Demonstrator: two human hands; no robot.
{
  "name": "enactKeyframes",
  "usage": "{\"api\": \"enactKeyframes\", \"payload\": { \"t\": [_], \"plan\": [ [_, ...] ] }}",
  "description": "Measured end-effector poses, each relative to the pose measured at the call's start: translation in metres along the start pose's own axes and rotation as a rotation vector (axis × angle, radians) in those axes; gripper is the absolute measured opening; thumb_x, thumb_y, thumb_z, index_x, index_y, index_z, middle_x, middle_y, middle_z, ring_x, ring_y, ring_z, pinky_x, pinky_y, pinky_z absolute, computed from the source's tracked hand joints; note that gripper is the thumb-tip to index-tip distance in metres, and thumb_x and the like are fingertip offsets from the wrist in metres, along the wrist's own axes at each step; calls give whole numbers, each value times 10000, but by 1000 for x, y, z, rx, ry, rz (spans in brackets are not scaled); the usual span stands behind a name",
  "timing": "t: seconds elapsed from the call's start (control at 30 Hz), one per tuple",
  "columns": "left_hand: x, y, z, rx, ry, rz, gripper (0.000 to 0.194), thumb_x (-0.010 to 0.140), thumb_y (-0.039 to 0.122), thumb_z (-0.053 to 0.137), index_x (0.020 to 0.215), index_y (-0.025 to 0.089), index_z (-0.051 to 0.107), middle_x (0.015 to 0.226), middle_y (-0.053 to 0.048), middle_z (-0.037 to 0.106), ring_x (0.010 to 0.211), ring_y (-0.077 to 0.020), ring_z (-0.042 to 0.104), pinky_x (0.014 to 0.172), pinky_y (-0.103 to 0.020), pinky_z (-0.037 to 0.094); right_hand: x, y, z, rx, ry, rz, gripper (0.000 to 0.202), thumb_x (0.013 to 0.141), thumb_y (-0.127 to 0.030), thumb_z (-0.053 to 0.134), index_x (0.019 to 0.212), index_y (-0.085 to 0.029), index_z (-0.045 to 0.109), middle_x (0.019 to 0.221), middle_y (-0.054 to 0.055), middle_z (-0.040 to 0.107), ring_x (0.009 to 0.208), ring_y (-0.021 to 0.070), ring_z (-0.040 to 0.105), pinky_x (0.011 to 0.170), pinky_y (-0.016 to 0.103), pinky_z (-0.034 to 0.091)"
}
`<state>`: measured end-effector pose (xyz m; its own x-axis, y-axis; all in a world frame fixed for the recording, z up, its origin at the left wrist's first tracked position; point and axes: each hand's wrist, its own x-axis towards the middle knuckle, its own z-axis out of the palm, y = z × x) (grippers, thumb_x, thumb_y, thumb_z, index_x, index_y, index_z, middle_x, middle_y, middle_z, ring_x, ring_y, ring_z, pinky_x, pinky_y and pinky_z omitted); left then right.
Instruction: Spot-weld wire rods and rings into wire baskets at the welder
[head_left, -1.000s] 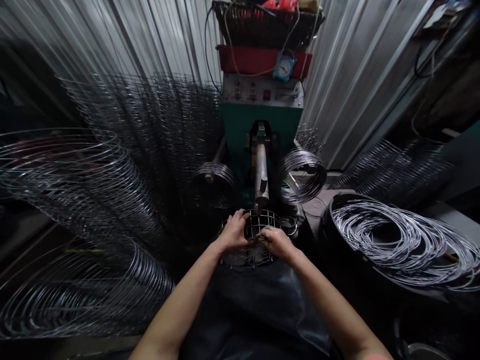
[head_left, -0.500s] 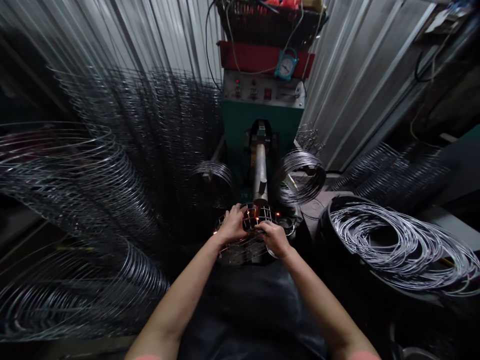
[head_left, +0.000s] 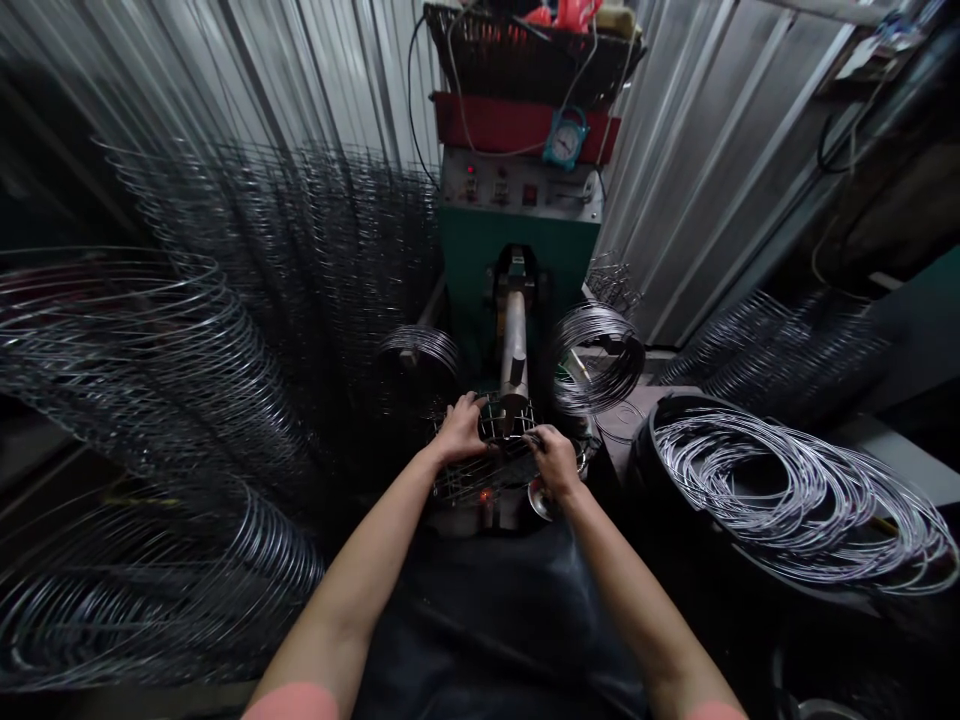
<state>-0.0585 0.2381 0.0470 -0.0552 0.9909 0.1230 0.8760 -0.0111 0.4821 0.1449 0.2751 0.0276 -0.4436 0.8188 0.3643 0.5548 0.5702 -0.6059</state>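
A round wire basket or frame (head_left: 465, 478) of crossed metal wires lies under the cylindrical arm (head_left: 515, 335) of a green spot-welding machine (head_left: 469, 235). The arm's tip comes down among its wires. On the left side, my left hand (head_left: 459, 430) grips the wire frame, thumb toward the middle. My right hand (head_left: 555, 458) is closed at the right side of the frame, fingertips pinched near the welding tip; whether they also hold a loose wire I cannot make out. An orange glowing spot shows low on the frame. A small shiny round metal part (head_left: 540, 498) sits below my right hand.
Wire ring coils (head_left: 600, 360) hang on the right of the machine, with another coil (head_left: 418, 350) on the left. A black tub (head_left: 651, 440) holds loose wire rings (head_left: 795, 490). Tall stacks of wire frames (head_left: 247, 360) crowd the left. A blue clock (head_left: 565, 138) hangs above the controls.
The sparks around the welding tip have gone, leaving one glow lower down. My right hand has shifted slightly right, and the view has moved a little.
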Motion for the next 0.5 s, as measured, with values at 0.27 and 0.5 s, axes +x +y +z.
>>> {"api": "enactKeyframes", "payload": {
  "t": [0.27,0.5],
  "plan": [
    [0,2,0,40,-19,-2,936,541,443,786,1330,162,370,1416,-230,330,1331,-356,304,1036,-551,292,-11,3,0,229,108,169,229,776,-357,589,922,-182,603,912,69,624,842,188,585,739,302,477],
    [-24,-22,-10,20,-151,-38,1205,516,491,768,1443,211,51,1513,-252,83,1397,-393,64,1021,-693,88,-89,53,-24,1044,42,778,197,703,-373,631,779,-205,559,547,-34,468,465,117,465,382,214,342]
  ]
}}
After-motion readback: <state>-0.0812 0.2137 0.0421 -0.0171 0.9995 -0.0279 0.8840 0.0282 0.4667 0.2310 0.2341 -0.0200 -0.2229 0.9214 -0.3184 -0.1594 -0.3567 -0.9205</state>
